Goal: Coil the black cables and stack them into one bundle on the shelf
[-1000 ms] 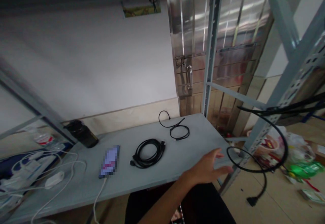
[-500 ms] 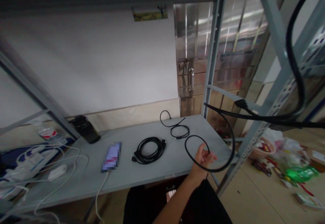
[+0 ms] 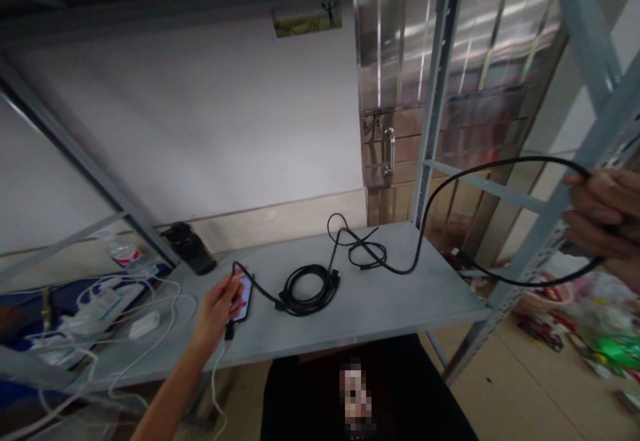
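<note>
The cable (image 3: pixel 403 272) is held between both hands, above the table (image 3: pixel 400 307). One end is gripped by the left hand (image 3: pixel 220 297), over the phone (image 3: pixel 246 297); the fingers are clamped on it, with a plug (image 3: pixel 229 331) hanging just below. The fingers of the right hand (image 3: pixel 607 211) are clamped on a loop, suspended off the table's right edge. Gathering is judged to be partial: one loop is formed, while the span between the hands is left slack. The coil (image 3: pixel 306 309) is wound; whether it is joined to the cable cannot be told. Farther back, a thin cord (image 3: pixel 385 253) is left loosely looped.
</note>
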